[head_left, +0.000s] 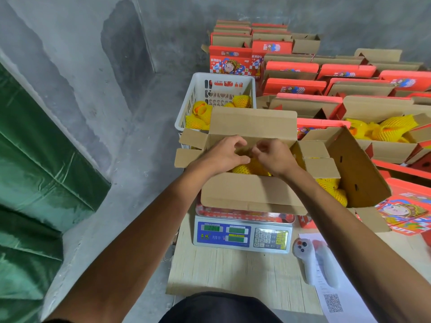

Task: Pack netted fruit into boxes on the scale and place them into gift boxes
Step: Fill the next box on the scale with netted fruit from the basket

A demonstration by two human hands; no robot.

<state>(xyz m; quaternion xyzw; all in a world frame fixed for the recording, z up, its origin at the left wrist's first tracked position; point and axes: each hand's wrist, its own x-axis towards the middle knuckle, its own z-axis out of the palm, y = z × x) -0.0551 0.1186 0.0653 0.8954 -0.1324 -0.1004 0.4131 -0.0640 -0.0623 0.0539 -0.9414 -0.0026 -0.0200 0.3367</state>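
Grey concrete walls [70, 66] close off the room, with a green tarp [28, 159] far off to the left of the hands. Beyond and to the right of the hands, rows of red gift boxes [293, 86] stand open, one of them [382, 145] holding netted fruit. Under the forearms lies the pale wooden counter [224, 271], and on it sits the scale [242, 236], carrying an open cardboard box [247, 194] with its flaps spread. Just behind that box, past the fingertips, a white plastic basket [198, 94] holds more fruit in yellow netting. Both hands meet over the middle of the box: the left hand [224, 155] has its fingers curled and seems to pinch something small, while the right hand [272, 157] curls toward it, also pinching at the same spot; what they pinch cannot be made out. Directly below the hands, inside the box, lies the netted fruit [247, 167]. Near the right forearm, a white handheld device [310, 259] rests on a sheet of paper [345, 299].
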